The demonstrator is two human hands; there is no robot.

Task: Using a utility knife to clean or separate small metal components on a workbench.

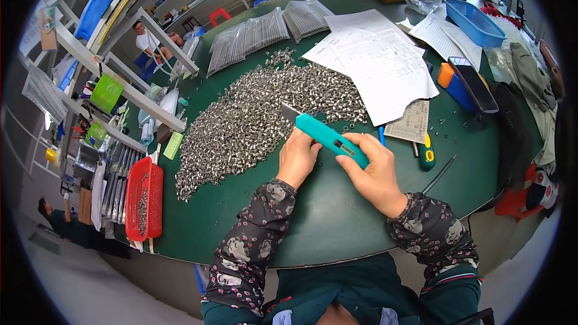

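Observation:
My right hand (376, 171) is wrapped round the teal handle of a utility knife (331, 140), its thumb lying along the near side. The knife's blade points away to the upper left, above a large heap of small silvery metal rings (253, 117). Just below the front of the knife, my left hand (296, 159) is closed, with its fingertips curled under the handle. What those fingers pinch, if anything, is hidden. Both forearms wear dark flowered sleeves. The heap spreads over the dark green table (337, 229), touching the papers at its far right.
On the left stands a red basket (144, 198) with some rings inside. Bagged metal rods (250, 33) lie behind the heap. Papers (385, 66), a yellow-green screwdriver (427, 153), a phone (474, 86) and a blue basket (475, 22) occupy the right. Other people are farther off.

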